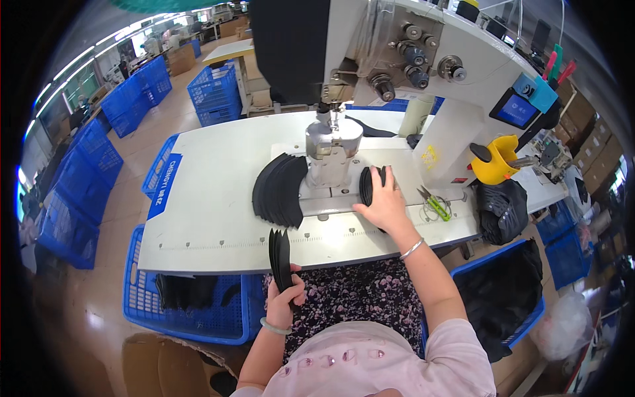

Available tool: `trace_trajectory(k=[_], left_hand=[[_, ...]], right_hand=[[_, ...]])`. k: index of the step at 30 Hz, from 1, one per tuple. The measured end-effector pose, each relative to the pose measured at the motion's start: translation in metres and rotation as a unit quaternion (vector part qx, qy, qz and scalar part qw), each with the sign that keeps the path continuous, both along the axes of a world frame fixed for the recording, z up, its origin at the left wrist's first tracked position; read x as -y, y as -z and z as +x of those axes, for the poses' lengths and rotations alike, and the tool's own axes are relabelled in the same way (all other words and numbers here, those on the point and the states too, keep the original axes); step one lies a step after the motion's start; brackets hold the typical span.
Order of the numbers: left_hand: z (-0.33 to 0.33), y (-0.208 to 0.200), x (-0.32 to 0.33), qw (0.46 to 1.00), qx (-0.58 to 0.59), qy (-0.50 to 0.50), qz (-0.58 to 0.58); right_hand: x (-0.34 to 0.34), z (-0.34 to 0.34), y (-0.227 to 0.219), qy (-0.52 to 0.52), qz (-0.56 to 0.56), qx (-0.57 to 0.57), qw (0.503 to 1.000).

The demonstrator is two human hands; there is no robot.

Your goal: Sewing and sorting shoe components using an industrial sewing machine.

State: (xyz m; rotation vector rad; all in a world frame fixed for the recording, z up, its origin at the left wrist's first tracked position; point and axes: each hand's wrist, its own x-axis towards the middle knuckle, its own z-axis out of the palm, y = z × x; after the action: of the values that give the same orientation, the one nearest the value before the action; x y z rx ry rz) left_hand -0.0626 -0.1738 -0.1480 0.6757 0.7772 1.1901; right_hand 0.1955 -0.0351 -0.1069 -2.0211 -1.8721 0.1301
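My left hand grips a thin bundle of black curved pieces, held upright at the near edge of the white sewing table. My right hand rests on a small stack of black pieces lying just right of the metal post of the sewing machine. Its fingers curl over the top of that stack. A larger fanned pile of black pieces lies on the table left of the post.
Green-handled snips lie right of my right hand. A yellow holder and a black bag sit at the table's right end. Blue crates stand below left, below right and along the floor at left.
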Motion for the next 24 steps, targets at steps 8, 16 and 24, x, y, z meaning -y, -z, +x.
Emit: trace_trajectory(k=[8,16,24], left_hand=[[-0.002,-0.007,-0.017,0.999,-0.027,-0.017,0.028],[-0.009,-0.006,-0.028,0.998,0.039,-0.004,0.049],[-0.018,-0.004,-0.037,0.992,0.001,-0.119,0.044]], right_hand=[[-0.027,0.054,-0.012,-0.021,0.114,-0.128,0.985],[-0.146,0.064,-0.033,-0.067,0.055,0.005,0.996],[-0.337,0.201,0.080,0.000,0.054,0.128,0.990]])
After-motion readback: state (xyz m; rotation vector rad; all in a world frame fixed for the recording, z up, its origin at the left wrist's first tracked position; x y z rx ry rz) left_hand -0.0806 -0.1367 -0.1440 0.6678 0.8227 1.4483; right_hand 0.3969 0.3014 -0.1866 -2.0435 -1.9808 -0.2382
